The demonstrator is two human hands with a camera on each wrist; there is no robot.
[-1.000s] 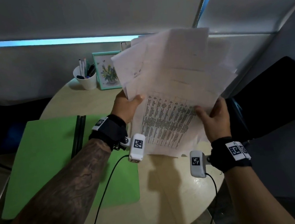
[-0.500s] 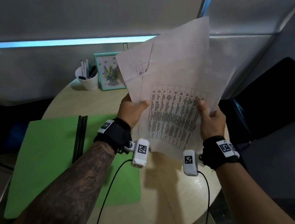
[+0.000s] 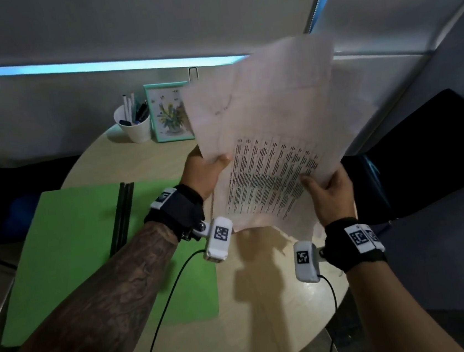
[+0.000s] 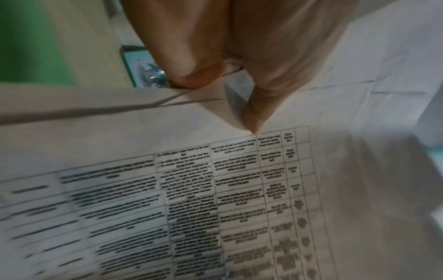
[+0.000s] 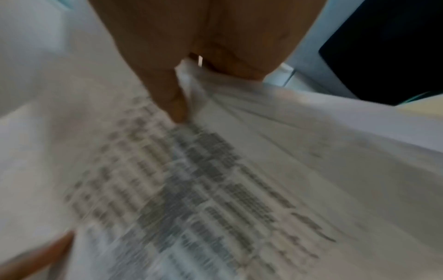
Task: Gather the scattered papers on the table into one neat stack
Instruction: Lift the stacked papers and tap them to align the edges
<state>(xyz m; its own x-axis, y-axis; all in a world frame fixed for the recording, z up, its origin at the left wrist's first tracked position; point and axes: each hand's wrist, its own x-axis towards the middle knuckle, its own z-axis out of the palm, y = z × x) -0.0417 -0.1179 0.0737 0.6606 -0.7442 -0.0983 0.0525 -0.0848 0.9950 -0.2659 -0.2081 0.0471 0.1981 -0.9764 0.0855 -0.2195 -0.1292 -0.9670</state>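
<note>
Item: papers (image 3: 272,130), a loose sheaf of white sheets, topmost one printed with a dense table, held in the air above the right half of the round counter (image 3: 142,160), none of it touching the surface. Change noted: a second ago the sheets fanned out wide with many separate corners showing along the far and right edges; now the fan is drawn in, and only a few offset edges show at the far left and at the near bottom, where the lower corners are still ragged. Reading for the task: the gathering appears done, since no loose sheet shows on the counter; what remains is probably squaring the edges and setting the stack down. Left hand (image 3: 205,168): raised at the left edge of the sheaf, thumb curled over the front, fingers (image 4: 191,62) behind the sheets, pinching them; forearm angled up from near left. Right hand (image 3: 330,190): at the near right edge, thumb laid on the printed table, the fingers (image 5: 235,56) behind, gripping so the paper puckers at the hold; wrist lower than the left. Both wrist views are blurred. Also present: green folder (image 3: 68,246) lying open on the near left, white cup of pens (image 3: 134,126) and framed flower picture (image 3: 171,113) at the far side.
</note>
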